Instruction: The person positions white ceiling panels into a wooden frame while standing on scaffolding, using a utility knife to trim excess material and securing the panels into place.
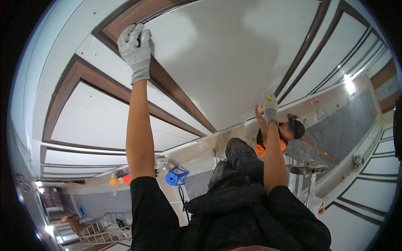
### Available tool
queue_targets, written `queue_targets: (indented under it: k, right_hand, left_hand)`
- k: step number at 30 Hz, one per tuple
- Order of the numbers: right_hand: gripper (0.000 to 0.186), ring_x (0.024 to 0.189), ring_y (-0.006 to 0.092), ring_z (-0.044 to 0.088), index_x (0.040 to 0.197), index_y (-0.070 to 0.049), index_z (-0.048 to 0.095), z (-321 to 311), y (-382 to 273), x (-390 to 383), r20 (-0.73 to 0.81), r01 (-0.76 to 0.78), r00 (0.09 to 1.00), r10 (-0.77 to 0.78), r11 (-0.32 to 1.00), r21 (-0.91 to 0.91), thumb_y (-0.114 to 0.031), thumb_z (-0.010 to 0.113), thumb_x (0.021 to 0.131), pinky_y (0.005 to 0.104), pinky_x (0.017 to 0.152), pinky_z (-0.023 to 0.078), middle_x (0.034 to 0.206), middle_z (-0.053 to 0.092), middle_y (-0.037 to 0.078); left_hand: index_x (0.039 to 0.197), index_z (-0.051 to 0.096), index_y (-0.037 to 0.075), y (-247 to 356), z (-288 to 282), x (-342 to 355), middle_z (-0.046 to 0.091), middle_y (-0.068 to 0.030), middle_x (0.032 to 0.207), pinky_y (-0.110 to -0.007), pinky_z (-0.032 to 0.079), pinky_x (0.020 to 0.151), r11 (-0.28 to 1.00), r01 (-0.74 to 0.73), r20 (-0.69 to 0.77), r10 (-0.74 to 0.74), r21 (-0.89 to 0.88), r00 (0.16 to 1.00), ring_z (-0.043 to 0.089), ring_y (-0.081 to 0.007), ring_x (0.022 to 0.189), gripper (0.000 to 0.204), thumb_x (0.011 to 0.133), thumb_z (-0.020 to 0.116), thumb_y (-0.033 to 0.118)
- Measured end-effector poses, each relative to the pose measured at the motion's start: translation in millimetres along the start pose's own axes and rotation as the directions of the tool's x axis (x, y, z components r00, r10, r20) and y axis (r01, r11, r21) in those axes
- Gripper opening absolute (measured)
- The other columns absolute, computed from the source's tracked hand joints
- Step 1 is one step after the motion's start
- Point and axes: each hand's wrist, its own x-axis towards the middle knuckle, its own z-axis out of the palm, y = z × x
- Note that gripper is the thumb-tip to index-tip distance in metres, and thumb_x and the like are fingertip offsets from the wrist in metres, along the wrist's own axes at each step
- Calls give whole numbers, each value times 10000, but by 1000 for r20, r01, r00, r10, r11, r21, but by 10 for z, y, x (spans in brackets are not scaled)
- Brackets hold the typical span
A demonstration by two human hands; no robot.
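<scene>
So I'm way above a gray floor (351, 115) with a beige strip (199, 150) along the edge, blue plastic stool (176, 176) sitting down there. The wall (368, 193) on my right is white panels in dark frames. I've got a metal ladder (95, 239) far lower left, plus bright lights (349, 82) glaring both sides.

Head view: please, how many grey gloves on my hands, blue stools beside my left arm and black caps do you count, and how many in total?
Grey gloves: 2 (left hand, right hand)
Blue stools: 1
Black caps: 1
Total: 4
</scene>
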Motion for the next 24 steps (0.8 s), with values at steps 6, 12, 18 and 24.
queue_targets:
  k: [6, 12, 18, 24]
  right_hand:
    - [368, 993, 368, 658, 1122, -59, 684, 60, 408, -364, -145, -25, 989, -6, 977, -213, -388, 636, 965, 469, 836, 519, 1070, 692, 179]
    - [476, 1171, 401, 615, 1192, -87, 700, 8, 595, -572, -148, -30, 987, -66, 824, -566, -486, 602, 952, 514, 1028, 461, 1187, 695, 186]
    - [508, 1226, 393, 585, 1291, -75, 673, 45, 430, -829, -172, -125, 984, 47, 869, -480, -459, 600, 965, 496, 1096, 415, 1257, 684, 177]
    - [476, 1262, 371, 565, 1292, -58, 659, 3, 253, -1005, 6, 228, 966, -259, 837, -498, -414, 607, 980, 493, 1102, 410, 1272, 676, 172]
  left_hand:
    - [1117, 791, 145, -19, -7, -71, 688, -86, 1235, -439, 474, 1030, 999, -6, 39, 5, 34, 999, 582, -296, 1177, 265, 871, 810, 240]
    - [1117, 785, 146, -5, 1, -49, 681, -96, 1240, -444, 471, 1027, 999, -38, 8, 37, 24, 999, 581, -300, 1174, 254, 895, 788, 267]
    - [1190, 764, 165, -24, -62, -88, 663, -113, 1299, -462, 433, 1083, 1000, 18, 69, -18, 2, 997, 535, -318, 1256, 298, 929, 755, 310]
    - [1182, 772, 165, -193, 38, -113, 666, -107, 1324, -457, 412, 1111, 998, -54, 71, 52, 28, 996, 525, -310, 1290, 331, 936, 734, 383]
